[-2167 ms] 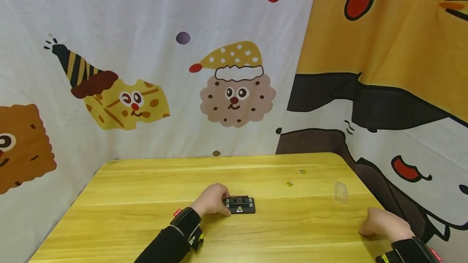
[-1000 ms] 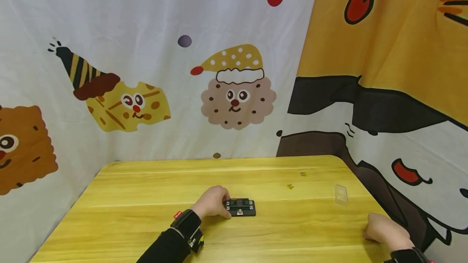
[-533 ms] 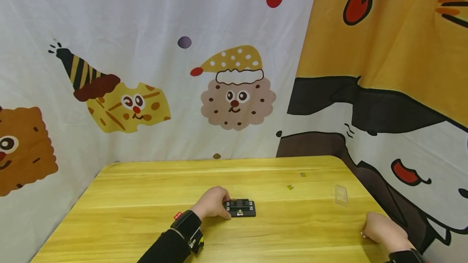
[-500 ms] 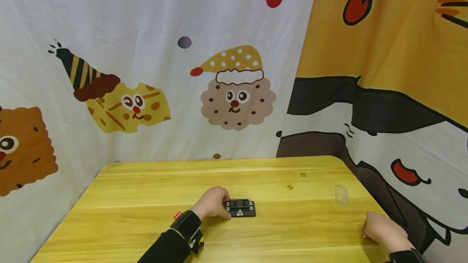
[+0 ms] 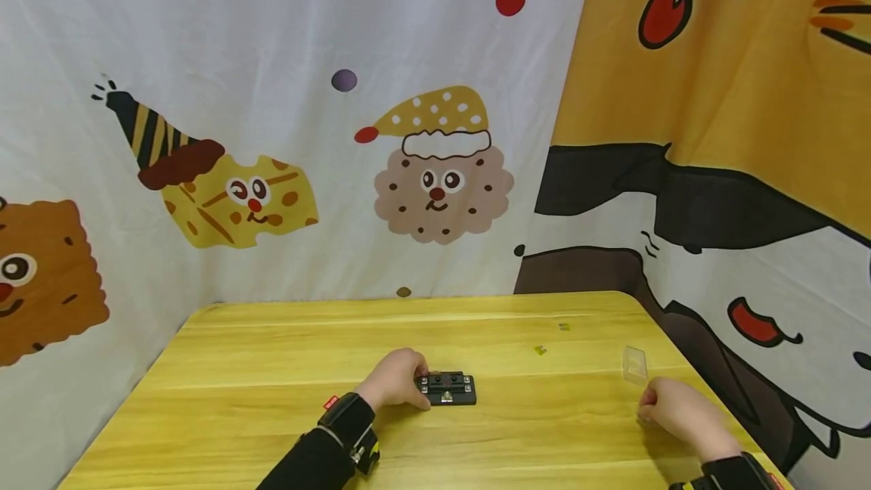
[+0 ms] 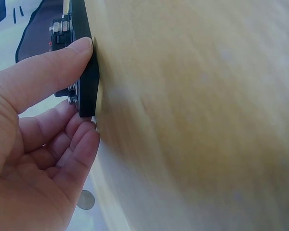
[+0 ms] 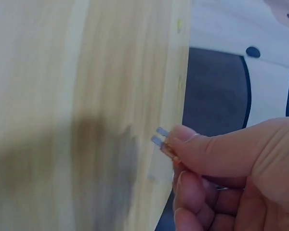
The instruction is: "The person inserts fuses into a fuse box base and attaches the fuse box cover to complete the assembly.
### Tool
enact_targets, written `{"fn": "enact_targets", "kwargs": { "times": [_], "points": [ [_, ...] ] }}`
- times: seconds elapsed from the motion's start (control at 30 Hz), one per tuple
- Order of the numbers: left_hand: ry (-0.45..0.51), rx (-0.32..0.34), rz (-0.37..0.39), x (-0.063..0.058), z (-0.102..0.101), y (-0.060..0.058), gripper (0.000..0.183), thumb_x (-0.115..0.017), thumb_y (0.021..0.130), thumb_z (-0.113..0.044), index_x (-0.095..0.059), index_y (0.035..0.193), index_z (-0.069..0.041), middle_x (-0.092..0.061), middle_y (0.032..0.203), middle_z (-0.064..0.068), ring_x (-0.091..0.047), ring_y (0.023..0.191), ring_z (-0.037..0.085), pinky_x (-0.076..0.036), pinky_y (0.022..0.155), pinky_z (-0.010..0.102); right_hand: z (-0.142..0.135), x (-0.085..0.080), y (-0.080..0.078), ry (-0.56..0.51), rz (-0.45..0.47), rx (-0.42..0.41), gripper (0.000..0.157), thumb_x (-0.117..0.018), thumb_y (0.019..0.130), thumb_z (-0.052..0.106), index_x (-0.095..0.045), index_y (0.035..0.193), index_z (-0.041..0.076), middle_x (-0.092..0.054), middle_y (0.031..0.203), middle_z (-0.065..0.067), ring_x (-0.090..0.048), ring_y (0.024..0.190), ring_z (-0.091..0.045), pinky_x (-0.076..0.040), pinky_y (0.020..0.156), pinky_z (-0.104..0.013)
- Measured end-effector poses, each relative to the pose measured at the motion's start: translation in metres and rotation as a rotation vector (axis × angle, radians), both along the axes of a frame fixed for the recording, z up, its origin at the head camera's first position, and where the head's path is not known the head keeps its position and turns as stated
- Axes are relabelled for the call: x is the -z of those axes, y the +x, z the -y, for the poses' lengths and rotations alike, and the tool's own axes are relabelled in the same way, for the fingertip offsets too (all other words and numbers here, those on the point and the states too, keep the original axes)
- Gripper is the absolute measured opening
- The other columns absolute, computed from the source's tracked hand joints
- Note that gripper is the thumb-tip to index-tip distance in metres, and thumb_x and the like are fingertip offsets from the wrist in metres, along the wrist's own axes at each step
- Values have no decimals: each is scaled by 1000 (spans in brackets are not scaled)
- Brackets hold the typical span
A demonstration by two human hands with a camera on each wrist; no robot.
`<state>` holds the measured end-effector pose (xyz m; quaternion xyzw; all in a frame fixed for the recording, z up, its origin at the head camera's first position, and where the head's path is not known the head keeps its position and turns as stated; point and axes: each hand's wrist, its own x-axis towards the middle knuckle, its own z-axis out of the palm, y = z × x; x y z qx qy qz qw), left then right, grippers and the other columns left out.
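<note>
My left hand (image 5: 391,378) grips the left end of a black block with metal terminals (image 5: 452,395) that lies on the table. In the left wrist view the thumb (image 6: 55,72) presses on the block's near edge, and the other fingers curl at its end. My right hand (image 5: 686,413) is over the right side of the table, just in front of a clear plastic case (image 5: 634,364). Between its thumb and forefinger it pinches a small orange blade fuse (image 7: 168,151), whose two flat metal prongs point away from the fingertips.
Two small yellowish pieces (image 5: 540,350) lie apart toward the back right of the wooden table (image 5: 272,354). Cartoon-printed cloth (image 5: 286,36) hangs behind the table and along its right side.
My right hand has moved left and slightly farther forward, nearer the clear case. My left hand and the black block stay in place. The head view has tilted slightly up.
</note>
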<state>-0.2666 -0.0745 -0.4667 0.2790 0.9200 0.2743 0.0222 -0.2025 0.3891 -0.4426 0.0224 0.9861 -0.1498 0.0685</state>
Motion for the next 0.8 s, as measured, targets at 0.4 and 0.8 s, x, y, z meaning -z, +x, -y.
{"fn": "enact_targets", "kwargs": {
  "times": [0.4,0.8],
  "points": [
    [-10,-12,-4,1,-1,-1,41,-95,61,-20,-69,90,-7,-62,84,-2,-53,74,12,-49,74,32,53,-3,-25,-28,-123,-84,13,-73,88,15,-62,83,11,-57,76,3,-49,68,-16,-42,62,-35],
    [-1,-13,4,-2,-1,0,42,-95,61,-19,-69,91,-6,-63,85,-1,-53,75,12,-49,74,32,106,-2,-40,-101,-205,-173,13,-75,86,11,-63,82,12,-58,74,3,-49,66,-14,-44,63,-35]
  ]
}}
